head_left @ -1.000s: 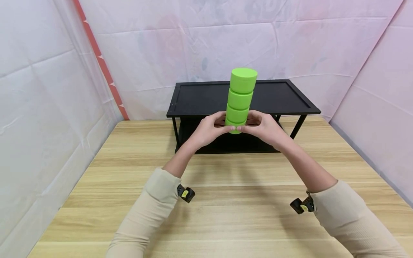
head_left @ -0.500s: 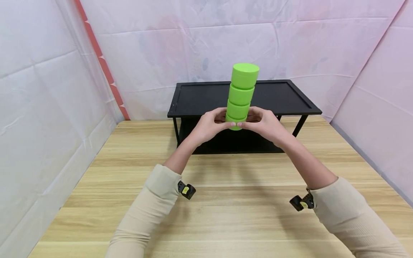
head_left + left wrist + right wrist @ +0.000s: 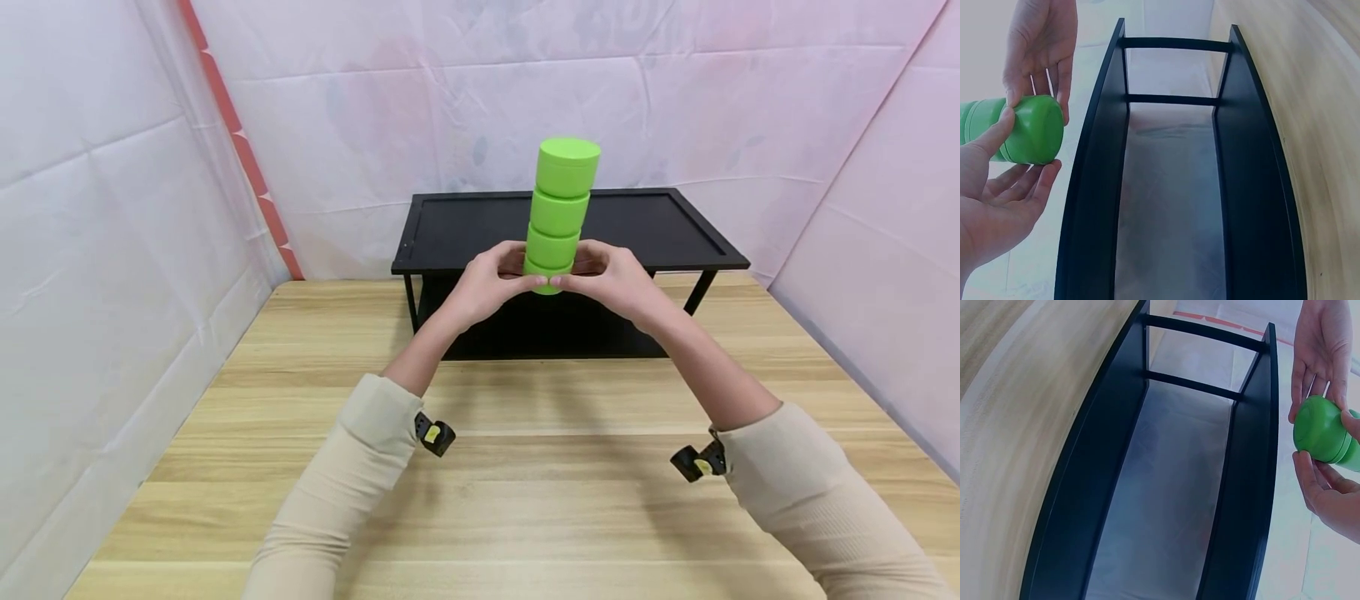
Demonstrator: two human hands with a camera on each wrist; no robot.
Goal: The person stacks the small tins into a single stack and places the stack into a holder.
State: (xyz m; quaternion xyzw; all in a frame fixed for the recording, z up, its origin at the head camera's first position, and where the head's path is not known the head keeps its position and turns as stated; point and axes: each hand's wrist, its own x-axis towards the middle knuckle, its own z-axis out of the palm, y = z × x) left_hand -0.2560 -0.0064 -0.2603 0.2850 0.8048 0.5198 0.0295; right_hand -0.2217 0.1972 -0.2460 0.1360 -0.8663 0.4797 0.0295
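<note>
A stack of several bright green round tubs (image 3: 557, 212) is held up in front of the black two-tier shelf (image 3: 637, 225), upright with a slight lean to the right at the top. My left hand (image 3: 486, 287) grips the lowest tub from the left, its thumb across the near side. From the right, my right hand (image 3: 618, 287) grips the same tub, thumb tip close to the other. In the left wrist view, the bottom tub (image 3: 1038, 130) sits between both hands. The right wrist view also shows its underside (image 3: 1316, 428) above the shelf top level.
The shelf's lower board (image 3: 555, 329) rests on the wooden table (image 3: 540, 500), below the hands. White cloth walls (image 3: 480, 108) stand behind and at both sides. A wrist camera (image 3: 435, 434) is strapped at each sleeve cuff.
Both hands have risen slightly with the stack of green tubs, so it stands a little higher in the head view. The grip looks the same.
</note>
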